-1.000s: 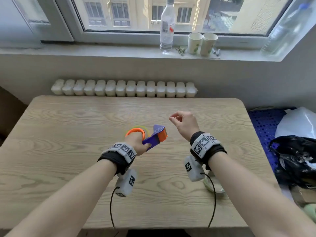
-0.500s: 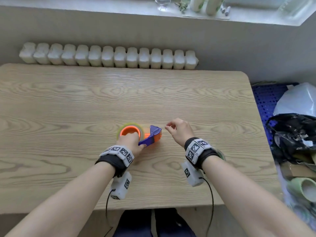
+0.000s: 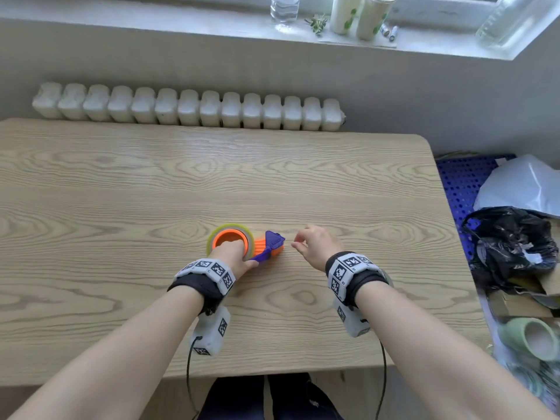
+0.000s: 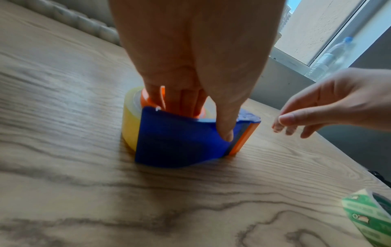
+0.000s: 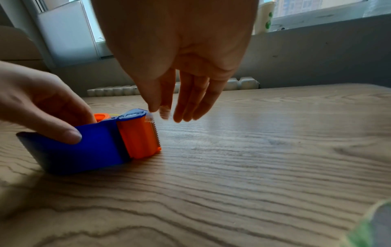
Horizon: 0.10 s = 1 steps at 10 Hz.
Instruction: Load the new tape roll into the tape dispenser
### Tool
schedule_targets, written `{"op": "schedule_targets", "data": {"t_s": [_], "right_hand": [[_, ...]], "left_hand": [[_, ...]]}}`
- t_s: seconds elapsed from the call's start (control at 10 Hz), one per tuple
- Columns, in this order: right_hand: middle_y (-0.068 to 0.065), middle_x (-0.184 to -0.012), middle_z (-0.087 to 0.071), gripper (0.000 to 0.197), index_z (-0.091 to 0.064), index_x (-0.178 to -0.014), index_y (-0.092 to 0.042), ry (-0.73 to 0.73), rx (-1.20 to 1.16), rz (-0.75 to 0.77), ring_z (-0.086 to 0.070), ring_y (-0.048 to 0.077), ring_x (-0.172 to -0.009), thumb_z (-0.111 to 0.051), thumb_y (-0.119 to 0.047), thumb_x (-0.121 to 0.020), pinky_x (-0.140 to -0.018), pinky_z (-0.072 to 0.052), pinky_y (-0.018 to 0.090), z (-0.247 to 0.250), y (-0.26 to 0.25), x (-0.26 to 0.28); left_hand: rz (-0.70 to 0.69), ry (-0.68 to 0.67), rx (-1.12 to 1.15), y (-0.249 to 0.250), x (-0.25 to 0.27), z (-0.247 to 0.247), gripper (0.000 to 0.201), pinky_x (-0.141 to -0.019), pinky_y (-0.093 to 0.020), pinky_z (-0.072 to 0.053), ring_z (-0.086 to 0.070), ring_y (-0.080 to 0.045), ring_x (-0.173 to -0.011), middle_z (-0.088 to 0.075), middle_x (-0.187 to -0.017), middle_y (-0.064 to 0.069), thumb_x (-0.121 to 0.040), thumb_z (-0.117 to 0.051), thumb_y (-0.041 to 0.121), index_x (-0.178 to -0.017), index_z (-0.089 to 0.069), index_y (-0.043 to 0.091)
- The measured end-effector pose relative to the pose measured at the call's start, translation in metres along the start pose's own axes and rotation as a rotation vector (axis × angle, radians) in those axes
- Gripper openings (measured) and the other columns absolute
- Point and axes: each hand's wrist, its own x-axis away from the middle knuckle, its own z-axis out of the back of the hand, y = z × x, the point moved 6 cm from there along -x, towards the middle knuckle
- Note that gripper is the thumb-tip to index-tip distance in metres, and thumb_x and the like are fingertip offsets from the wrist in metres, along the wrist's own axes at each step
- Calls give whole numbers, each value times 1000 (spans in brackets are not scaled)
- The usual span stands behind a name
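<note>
Orange core (image 3: 231,238) half-hidden by left hand (image 3: 231,257)

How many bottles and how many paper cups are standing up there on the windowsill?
Bottles: 2
Paper cups: 2
Total: 4

The table (image 3: 151,183) is seen to be pale wood-grain, matt and smooth. The dispenser (image 4: 180,140) is made of smooth blue and orange plastic, faintly glossy. The tape (image 4: 130,127) is shown as translucent yellowish film with a slight sheen.
</note>
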Motion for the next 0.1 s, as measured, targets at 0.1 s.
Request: {"op": "schedule_targets", "data": {"t_s": [0.1], "right_hand": [[9, -114, -62, 30, -65, -104, -14, -18, 81, -3, -56, 29, -111, -46, -35, -94, -81, -43, 35, 6, 1, 6]], "left_hand": [[-20, 64, 70, 1, 2, 15, 32, -83, -37, -43, -57, -31, -101, -62, -101, -12, -89, -52, 40, -96, -55, 9]]}}
